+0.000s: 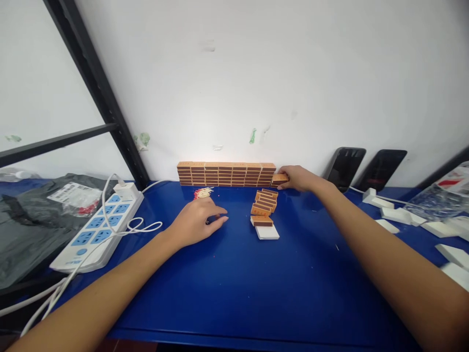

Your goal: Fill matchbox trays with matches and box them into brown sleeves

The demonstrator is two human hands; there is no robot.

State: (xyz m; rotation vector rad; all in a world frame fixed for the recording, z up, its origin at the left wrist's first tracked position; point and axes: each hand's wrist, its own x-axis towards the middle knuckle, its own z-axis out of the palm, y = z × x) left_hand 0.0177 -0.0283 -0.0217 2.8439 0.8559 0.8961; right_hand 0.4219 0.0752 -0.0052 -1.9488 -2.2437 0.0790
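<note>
Against the wall stands a long stacked row of matchboxes [227,174], orange on top with dark brown striking sides. At its right end my right hand [296,178] grips a matchbox [280,180], fingers closed on it beside the stack. My left hand [200,218] hovers over the blue table, thumb and fingers apart, with nothing between them. Just beyond it lies a pile of loose matches [203,192] with red heads, partly hidden by the hand. Between my hands several matchbox sleeves [264,202] lean in a slanted row, and a white inner tray [267,232] lies in front.
To the left are a white power strip [98,230] with cables and a grey plastic bag [40,215]. Two black phones [344,167] lean on the wall at the right. White trays [397,215] are scattered on the right side, near a clear plastic bag [445,193].
</note>
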